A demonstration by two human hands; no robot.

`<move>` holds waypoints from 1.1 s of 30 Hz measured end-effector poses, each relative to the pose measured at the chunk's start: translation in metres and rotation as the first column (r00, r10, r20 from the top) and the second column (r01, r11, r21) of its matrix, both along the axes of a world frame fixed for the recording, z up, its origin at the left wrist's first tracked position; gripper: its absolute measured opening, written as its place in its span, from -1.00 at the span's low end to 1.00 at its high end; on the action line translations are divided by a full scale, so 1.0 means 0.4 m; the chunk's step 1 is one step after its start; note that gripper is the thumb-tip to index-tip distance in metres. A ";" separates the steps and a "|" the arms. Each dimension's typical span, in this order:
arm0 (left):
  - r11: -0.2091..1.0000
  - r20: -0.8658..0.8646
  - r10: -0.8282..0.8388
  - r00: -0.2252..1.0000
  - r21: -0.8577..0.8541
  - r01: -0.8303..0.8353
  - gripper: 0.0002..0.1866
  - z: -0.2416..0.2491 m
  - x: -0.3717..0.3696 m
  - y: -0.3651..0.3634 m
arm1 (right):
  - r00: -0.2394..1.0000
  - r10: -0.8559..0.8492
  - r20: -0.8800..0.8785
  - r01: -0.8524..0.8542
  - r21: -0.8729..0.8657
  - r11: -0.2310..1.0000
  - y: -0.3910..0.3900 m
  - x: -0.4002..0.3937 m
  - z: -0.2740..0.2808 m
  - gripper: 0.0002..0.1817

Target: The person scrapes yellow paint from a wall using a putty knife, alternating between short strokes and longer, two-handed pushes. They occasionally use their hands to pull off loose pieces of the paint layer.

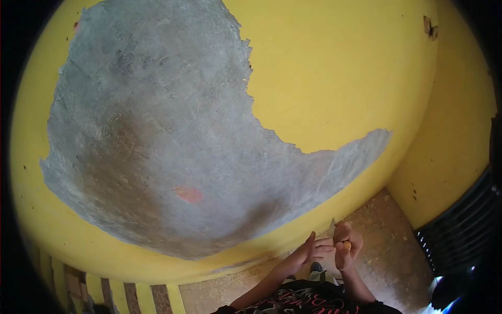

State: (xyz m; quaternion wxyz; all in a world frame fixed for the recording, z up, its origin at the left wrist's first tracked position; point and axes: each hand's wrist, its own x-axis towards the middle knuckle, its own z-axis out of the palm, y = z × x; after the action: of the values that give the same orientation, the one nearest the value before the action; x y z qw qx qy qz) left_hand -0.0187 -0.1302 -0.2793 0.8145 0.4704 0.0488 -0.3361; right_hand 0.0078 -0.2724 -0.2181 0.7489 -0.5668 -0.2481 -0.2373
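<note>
My right hand is wrapped round the handle of a scraper. Its pale blade points up toward the wall, and the orange-brown butt of the handle shows at my fingers. Beside it, my left hand is open, fingers stretched out and their tips close to the right hand and the scraper. Both hands are low in the view, in front of my body and below the wall. A large grey bare patch with ragged edges spreads over the yellow wall.
A small pink spot shows on the grey patch. Brown floor runs along the wall's foot. A dark ribbed object stands at the right, below another yellow wall. Yellow bars are at the lower left.
</note>
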 end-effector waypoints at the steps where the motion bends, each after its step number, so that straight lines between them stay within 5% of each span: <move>1: 0.991 -0.113 -0.017 0.993 -0.133 0.002 -0.25 -0.004 -0.001 -0.019 | 1.000 -0.011 -0.007 0.011 0.036 0.999 0.001 -0.028 -0.010 -0.64; 4: 0.914 -0.239 -0.058 0.969 -0.403 -0.045 -0.37 0.015 -0.032 -0.028 | 0.982 -0.179 -0.059 0.187 0.184 0.965 0.013 -0.090 -0.029 -0.62; 7: 0.845 -0.288 0.262 0.921 -0.393 -0.363 -0.76 -0.001 -0.058 -0.019 | 0.960 -0.257 -0.110 0.276 0.223 0.935 0.034 -0.156 -0.043 -0.60; 10: 0.890 -0.077 0.421 0.904 -0.157 -0.428 -0.77 0.027 -0.066 -0.007 | 0.953 -0.245 -0.176 0.287 0.281 0.916 0.049 -0.224 -0.081 -0.66; 12: 0.844 0.159 0.520 0.839 0.059 -0.534 -0.72 0.004 -0.067 0.009 | 0.845 -0.207 -0.494 0.288 0.093 0.953 0.057 -0.281 -0.102 -0.84; 14: 0.764 0.494 0.497 0.714 0.141 -0.630 -0.74 0.003 -0.088 0.025 | 0.788 -0.118 -0.604 0.224 0.102 0.969 0.060 -0.332 -0.135 -0.78; 15: 0.765 0.530 0.519 0.670 0.062 -0.641 -0.79 0.009 -0.104 0.022 | 0.778 -0.131 -0.614 0.159 -0.009 0.987 0.066 -0.342 -0.162 -0.71; 18: 0.728 0.705 0.357 0.613 0.201 -0.656 -0.84 0.032 -0.154 0.041 | 0.735 -0.181 -0.653 0.046 -0.218 0.975 0.089 -0.367 -0.189 -0.57; 20: 0.715 0.735 0.346 0.584 0.197 -0.671 -0.85 0.034 -0.168 0.045 | 0.860 -0.377 -0.343 0.064 -0.661 0.748 0.103 -0.361 -0.192 -0.53; 21: 0.720 0.724 0.340 0.600 0.210 -0.662 -0.86 0.035 -0.172 0.050 | 0.860 -0.404 -0.314 0.090 -0.684 0.724 0.111 -0.356 -0.214 -0.63; 22: 0.724 0.715 0.334 0.614 0.222 -0.653 -0.86 0.036 -0.175 0.054 | 0.853 -0.413 -0.320 0.093 -0.685 0.723 0.113 -0.354 -0.213 -0.63; 24: 0.749 0.646 0.347 0.679 0.245 -0.616 -0.86 0.045 -0.177 0.055 | 0.718 -0.081 -0.692 -0.229 -0.344 0.911 0.121 -0.334 -0.196 -0.67; 26: 0.695 0.768 0.349 0.537 0.173 -0.698 -0.87 0.035 -0.159 0.056 | 0.737 -0.058 -0.673 -0.196 -0.295 0.935 0.134 -0.316 -0.228 -0.62; 28: 0.679 0.792 0.321 0.520 0.191 -0.709 -0.87 0.048 -0.136 0.064 | 0.705 0.172 -0.688 -0.207 0.032 0.978 0.136 -0.280 -0.217 -0.59; 30: 0.652 0.793 0.392 0.466 0.118 -0.749 -0.87 0.062 -0.106 0.062 | 0.748 0.107 -0.655 -0.183 -0.049 0.982 0.141 -0.238 -0.198 -0.58; 33: 0.754 0.712 0.360 0.603 0.158 -0.637 -0.75 0.082 -0.044 0.063 | 0.791 0.059 -0.609 -0.152 -0.103 0.983 0.159 -0.161 -0.120 -0.57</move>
State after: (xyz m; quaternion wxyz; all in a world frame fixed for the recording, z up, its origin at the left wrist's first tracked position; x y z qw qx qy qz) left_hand -0.0362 -0.1050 -0.2466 0.7278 0.6760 -0.0332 0.1105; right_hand -0.0564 -0.2088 -0.2659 0.7574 -0.6513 -0.0444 0.0167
